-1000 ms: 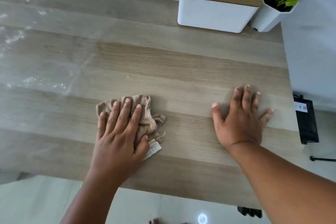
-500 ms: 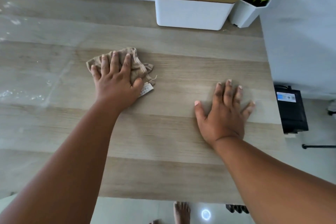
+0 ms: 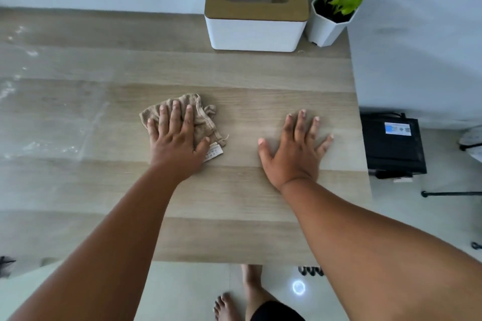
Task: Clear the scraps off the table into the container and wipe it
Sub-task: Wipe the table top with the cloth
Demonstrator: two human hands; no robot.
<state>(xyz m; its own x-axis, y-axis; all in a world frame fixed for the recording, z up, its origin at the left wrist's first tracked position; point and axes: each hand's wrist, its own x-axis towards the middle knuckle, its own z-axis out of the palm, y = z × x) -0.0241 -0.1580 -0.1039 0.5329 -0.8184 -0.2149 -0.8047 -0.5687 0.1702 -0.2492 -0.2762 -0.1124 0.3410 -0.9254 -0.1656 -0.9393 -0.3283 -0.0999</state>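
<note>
A crumpled tan cloth (image 3: 202, 117) with a white label lies on the wooden table (image 3: 234, 198) near its middle. My left hand (image 3: 174, 138) presses flat on the cloth, fingers straight and spread. My right hand (image 3: 294, 148) rests palm-down on the bare wood to the right of the cloth, fingers spread, holding nothing. Wet streaks and small white specks (image 3: 31, 143) show on the table's left part. No scraps container is in view.
A white tissue box (image 3: 254, 31) with a wooden lid stands at the back, a white pot with a green plant (image 3: 330, 23) beside it at the back right corner. A black box (image 3: 391, 146) sits on the floor beyond the table's right edge. My feet show below the near edge.
My left hand pushed the cloth away from the near edge toward the back, then drew it slightly nearer and rightward. My right hand stayed planted on the table.
</note>
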